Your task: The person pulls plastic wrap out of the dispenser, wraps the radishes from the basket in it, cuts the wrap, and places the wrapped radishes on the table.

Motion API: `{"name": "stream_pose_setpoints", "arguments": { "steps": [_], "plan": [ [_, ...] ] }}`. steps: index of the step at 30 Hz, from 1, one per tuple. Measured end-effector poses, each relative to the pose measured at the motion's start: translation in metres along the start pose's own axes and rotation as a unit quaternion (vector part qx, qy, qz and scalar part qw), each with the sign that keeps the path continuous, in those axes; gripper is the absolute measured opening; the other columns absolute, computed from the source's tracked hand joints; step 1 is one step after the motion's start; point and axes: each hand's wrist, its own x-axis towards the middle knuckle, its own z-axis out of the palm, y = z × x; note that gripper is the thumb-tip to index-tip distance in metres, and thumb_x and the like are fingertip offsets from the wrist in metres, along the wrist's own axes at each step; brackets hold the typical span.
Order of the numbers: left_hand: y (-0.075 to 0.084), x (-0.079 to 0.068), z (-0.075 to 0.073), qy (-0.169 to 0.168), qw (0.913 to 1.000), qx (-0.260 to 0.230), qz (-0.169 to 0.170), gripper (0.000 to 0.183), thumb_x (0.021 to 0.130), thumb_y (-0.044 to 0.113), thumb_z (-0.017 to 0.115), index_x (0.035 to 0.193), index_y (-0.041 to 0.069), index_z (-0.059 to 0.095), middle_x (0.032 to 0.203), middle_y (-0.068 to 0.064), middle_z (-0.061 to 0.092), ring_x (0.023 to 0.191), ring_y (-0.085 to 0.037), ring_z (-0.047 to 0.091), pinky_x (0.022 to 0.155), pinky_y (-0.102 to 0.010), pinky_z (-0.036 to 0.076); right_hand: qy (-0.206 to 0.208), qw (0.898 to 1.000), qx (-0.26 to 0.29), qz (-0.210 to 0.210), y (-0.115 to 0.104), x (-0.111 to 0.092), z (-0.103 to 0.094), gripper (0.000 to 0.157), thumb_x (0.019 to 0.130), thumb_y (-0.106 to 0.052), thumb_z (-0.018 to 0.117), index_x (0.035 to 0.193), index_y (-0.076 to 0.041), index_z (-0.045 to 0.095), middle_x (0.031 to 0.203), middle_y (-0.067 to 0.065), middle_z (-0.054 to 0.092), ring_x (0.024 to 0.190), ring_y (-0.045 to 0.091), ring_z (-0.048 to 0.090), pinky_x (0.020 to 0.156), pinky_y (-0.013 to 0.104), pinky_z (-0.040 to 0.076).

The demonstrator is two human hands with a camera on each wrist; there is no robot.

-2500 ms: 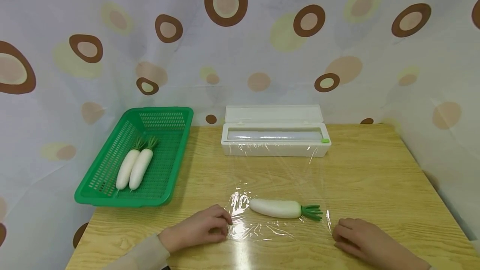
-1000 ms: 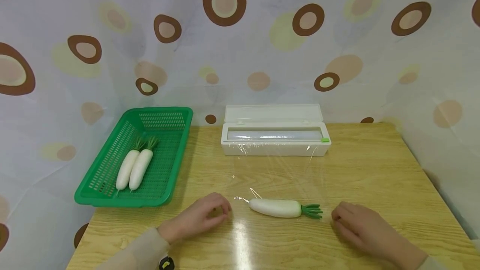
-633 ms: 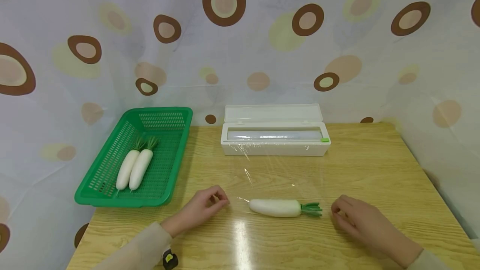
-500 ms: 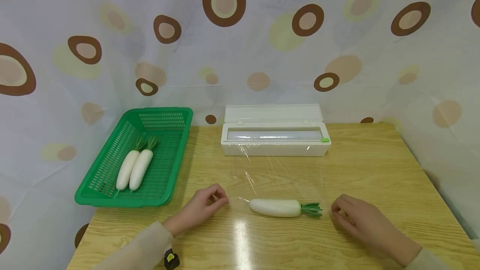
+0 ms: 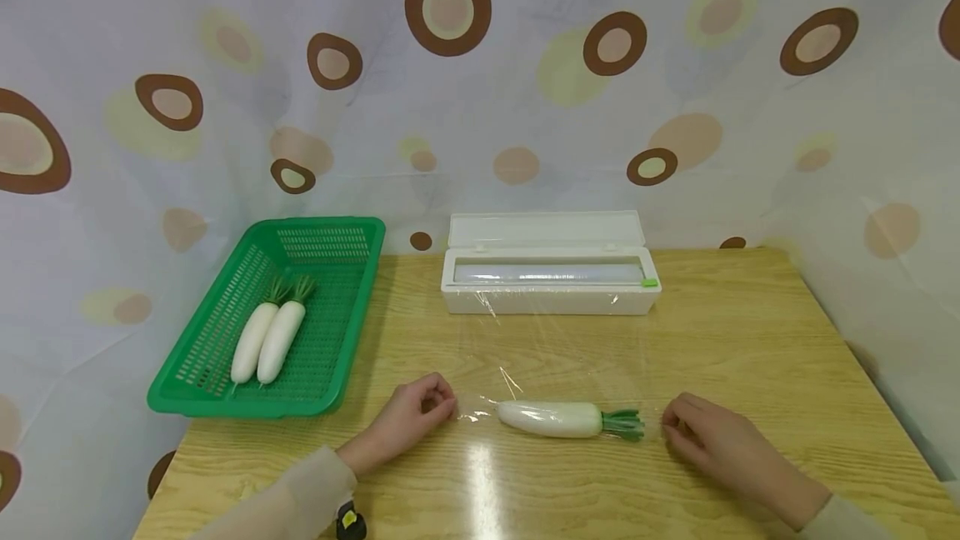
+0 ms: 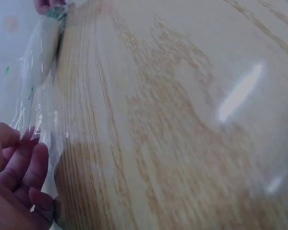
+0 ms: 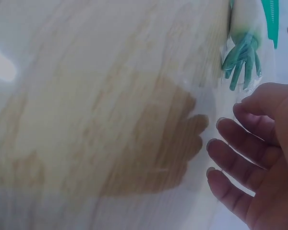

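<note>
One wooden table [image 5: 720, 340] fills my lower view, bearing one green basket [image 5: 240, 407] and one open white box [image 5: 547, 255]. From the box I see one clear, glinting film [image 5: 551, 357]; left hand [image 5: 408, 415] and right hand [image 5: 712, 440] each pinch its edge, other fingers bent. Under it, between them, lies one smooth white radish [image 5: 551, 419], green-stemmed; two more radishes [image 5: 281, 342] lie in the basket.
</note>
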Motion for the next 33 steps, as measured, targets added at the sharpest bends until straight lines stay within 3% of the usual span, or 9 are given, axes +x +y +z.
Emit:
{"name": "stream_pose_setpoints", "arguments": {
  "steps": [4,7,11,17,27,33],
  "plan": [
    [-0.0001,-0.0006,-0.0006,-0.001,1.0000,0.001,-0.010,0.007,0.102,0.009,0.066,0.096,0.009,0.066,0.085,0.001,0.072,0.075,-0.004,0.061,0.068,-0.022,0.050,-0.006,1.000,0.008,0.022,0.0000,-0.0002,0.0016,0.016,0.096,-0.013,0.075,0.095,-0.026,0.066,0.088,-0.024,0.055,0.074,-0.009,0.045,0.061,0.023,0.048],
    [0.0010,-0.0005,-0.0008,0.000,0.9999,-0.011,-0.013,0.006,0.102,0.009,0.068,0.096,0.008,0.066,0.086,-0.001,0.073,0.074,-0.005,0.061,0.066,-0.021,0.049,-0.013,0.999,0.017,0.044,-0.0030,0.0009,0.0014,0.008,0.099,-0.025,0.074,0.098,-0.026,0.066,0.090,-0.023,0.057,0.075,-0.008,0.048,0.064,0.024,0.050],
    [0.0041,-0.0006,-0.0010,0.002,0.9996,-0.021,-0.017,0.007,0.101,0.010,0.069,0.096,0.007,0.066,0.086,-0.003,0.073,0.074,-0.006,0.060,0.066,-0.021,0.049,-0.018,0.999,0.017,0.032,-0.0052,0.0033,0.0021,0.015,0.096,-0.038,0.077,0.099,-0.029,0.065,0.091,-0.024,0.056,0.076,-0.006,0.047,0.065,0.025,0.049],
    [0.0046,0.0001,-0.0017,-0.001,0.9996,-0.016,-0.023,0.007,0.102,0.010,0.068,0.097,0.006,0.067,0.087,-0.003,0.072,0.075,-0.006,0.060,0.066,-0.021,0.048,-0.001,0.999,0.018,-0.029,-0.0032,0.0038,0.0050,0.013,0.095,-0.024,0.078,0.095,-0.029,0.067,0.090,-0.024,0.056,0.076,-0.009,0.049,0.062,0.024,0.050],
    [0.0029,0.0001,-0.0023,-0.008,0.9994,-0.004,-0.033,0.007,0.102,0.012,0.068,0.096,0.008,0.067,0.085,-0.001,0.071,0.072,-0.006,0.059,0.063,-0.022,0.049,0.001,0.999,0.028,-0.029,-0.0022,0.0030,0.0030,0.016,0.096,-0.014,0.075,0.097,-0.027,0.067,0.091,-0.023,0.057,0.076,-0.009,0.047,0.061,0.023,0.048],
    [0.0004,0.0009,-0.0061,-0.015,0.9973,-0.044,-0.057,0.010,0.104,0.016,0.066,0.101,0.007,0.067,0.090,-0.003,0.071,0.072,-0.011,0.061,0.063,-0.023,0.051,0.011,0.999,0.017,-0.032,-0.0037,0.0024,0.0023,0.009,0.096,-0.015,0.075,0.097,-0.022,0.070,0.091,-0.022,0.058,0.078,-0.009,0.048,0.062,0.023,0.050]
  ]
}}
